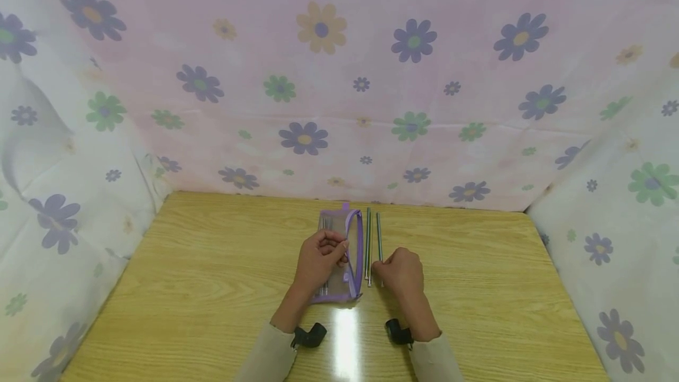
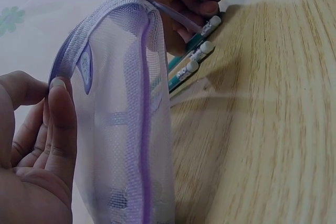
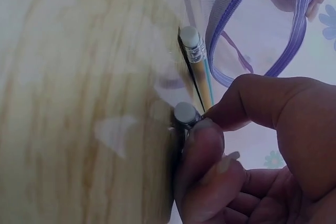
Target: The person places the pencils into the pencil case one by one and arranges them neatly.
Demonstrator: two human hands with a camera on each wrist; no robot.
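Observation:
A mesh pencil pouch point(image 1: 336, 297) with purple trim lies on the table, its zipped side gaping. My left hand point(image 1: 317, 259) pinches the pouch's purple opening edge between thumb and fingers, as the left wrist view shows. Several thin items show through the mesh. Just right of the pouch, pencils point(image 1: 368, 234) with white erasers lie side by side on the wood. My right hand point(image 1: 404, 273) pinches another pencil point(image 1: 379, 231) near its eraser end point(image 3: 186, 113); that pencil appears to be still at table level.
The wood-grain table point(image 1: 223, 264) spreads to both sides, with a bright light reflection near its front. Flower-print cloth point(image 1: 361, 105) hangs behind it and along both sides. Black wrist devices point(image 1: 313, 336) sit at both wrists.

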